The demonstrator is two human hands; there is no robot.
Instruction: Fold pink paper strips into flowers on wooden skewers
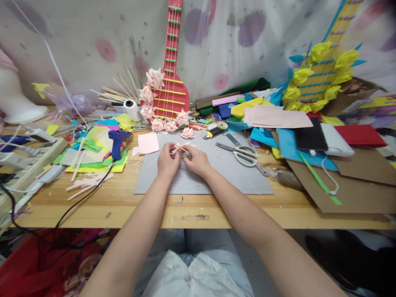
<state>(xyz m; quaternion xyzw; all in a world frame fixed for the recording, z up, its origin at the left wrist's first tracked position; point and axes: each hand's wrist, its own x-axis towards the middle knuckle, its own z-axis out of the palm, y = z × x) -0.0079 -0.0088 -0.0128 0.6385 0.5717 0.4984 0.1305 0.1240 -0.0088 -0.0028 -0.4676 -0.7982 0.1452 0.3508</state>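
Fingers [190, 150] of both hands are drawn in close together, pinching a small pale pink piece [175, 151] above the far half of a grey cutting mat [247, 181]. The left hand [168, 161] grips it from the left and the right hand [198, 160] from the right, with a thin pale stick [185, 149] slanting between them; which fingertips press the stick and which the pink piece is too small to tell. Both forearms reach in over the near edge of the wooden worktop [192, 205].

Just beyond the hands, a pink paper flower [187, 133] sits at the mat's far edge. Near the left hand, a square pink sheet [148, 143] lies partly over the mat's left edge. Scissors [244, 156] rest on the mat to the right, blades pointing toward the hands, and a yellow-and-black cutter [213, 131] lies beyond them.

Farther left, a blue glue gun [116, 144] rests on coloured sheets [78, 167], with pale strips [89, 181] nearer the person. Behind the mat stands a red guitar shape [170, 99] trimmed with pink flowers and crossed by yellow bars.
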